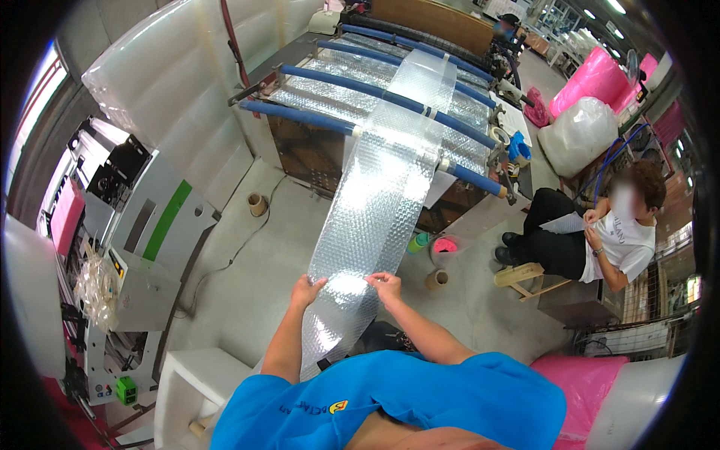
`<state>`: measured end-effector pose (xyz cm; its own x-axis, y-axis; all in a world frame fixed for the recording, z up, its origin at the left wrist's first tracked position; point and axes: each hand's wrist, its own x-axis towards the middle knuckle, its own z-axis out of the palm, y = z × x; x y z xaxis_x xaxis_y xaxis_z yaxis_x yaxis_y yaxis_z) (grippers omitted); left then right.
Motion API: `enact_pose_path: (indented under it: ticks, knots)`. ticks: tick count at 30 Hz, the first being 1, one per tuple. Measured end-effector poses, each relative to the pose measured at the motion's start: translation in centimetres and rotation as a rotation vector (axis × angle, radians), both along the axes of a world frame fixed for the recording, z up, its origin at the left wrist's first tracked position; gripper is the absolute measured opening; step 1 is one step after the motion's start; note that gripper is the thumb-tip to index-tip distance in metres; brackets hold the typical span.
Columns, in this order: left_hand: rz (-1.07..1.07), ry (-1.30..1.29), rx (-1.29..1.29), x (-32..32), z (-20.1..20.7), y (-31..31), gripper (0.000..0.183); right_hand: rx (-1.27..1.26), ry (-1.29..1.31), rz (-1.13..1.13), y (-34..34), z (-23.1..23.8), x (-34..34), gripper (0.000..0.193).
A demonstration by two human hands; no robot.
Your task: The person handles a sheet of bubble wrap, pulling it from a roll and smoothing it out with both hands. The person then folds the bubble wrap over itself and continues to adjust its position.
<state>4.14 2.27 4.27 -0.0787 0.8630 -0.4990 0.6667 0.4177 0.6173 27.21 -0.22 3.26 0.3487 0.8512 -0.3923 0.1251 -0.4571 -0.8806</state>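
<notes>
A long strip of clear bubble wrap (367,202) runs from the machine's blue rollers (337,80) down toward my body. My left hand (306,291) grips its left edge, thumb over the top. On the opposite edge, my right hand (385,288) pinches the film between thumb and fingers. The strip stretches fairly flat between the two hands and hangs below them close to my blue shirt, where its lower end is partly hidden.
A co-worker (626,232) sits at the right beside a wooden stool (521,277), holding a piece of film. Cardboard cores (436,280) stand on the floor (255,300). A grey machine with a green stripe (166,221) is at left; pink rolls (592,81) stand far right.
</notes>
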Motion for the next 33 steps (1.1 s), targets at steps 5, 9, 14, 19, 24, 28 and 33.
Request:
enact_pose_path:
  ticks: [5,9,14,19,24,28,33]
  knots:
    - [-0.026,-0.004,0.070,3.0,-2.8,6.1,0.064,0.077,-0.012,-0.006,5.4,-0.3,3.3,0.016]
    - [0.012,-0.040,0.168,5.2,-3.2,10.6,0.064,0.137,-0.051,-0.026,9.8,0.5,5.1,0.016]
    - [0.065,-0.112,0.263,6.4,-1.0,16.1,0.060,0.293,-0.114,-0.059,14.6,1.7,6.6,0.017]
    - [0.043,-0.318,0.165,5.7,1.1,16.6,0.062,0.552,-0.114,-0.103,16.0,4.9,6.8,0.019]
    - [-0.121,-0.175,0.056,4.7,0.6,13.7,0.071,0.206,-0.030,0.046,11.4,5.5,5.2,0.025]
    - [-0.240,-0.411,0.000,3.1,1.9,10.8,0.079,-0.002,0.173,0.124,3.0,3.8,0.8,0.028]
    - [-0.133,-0.185,-0.019,-0.1,0.8,4.9,0.079,-0.121,0.159,0.079,-2.3,3.7,-2.7,0.025]
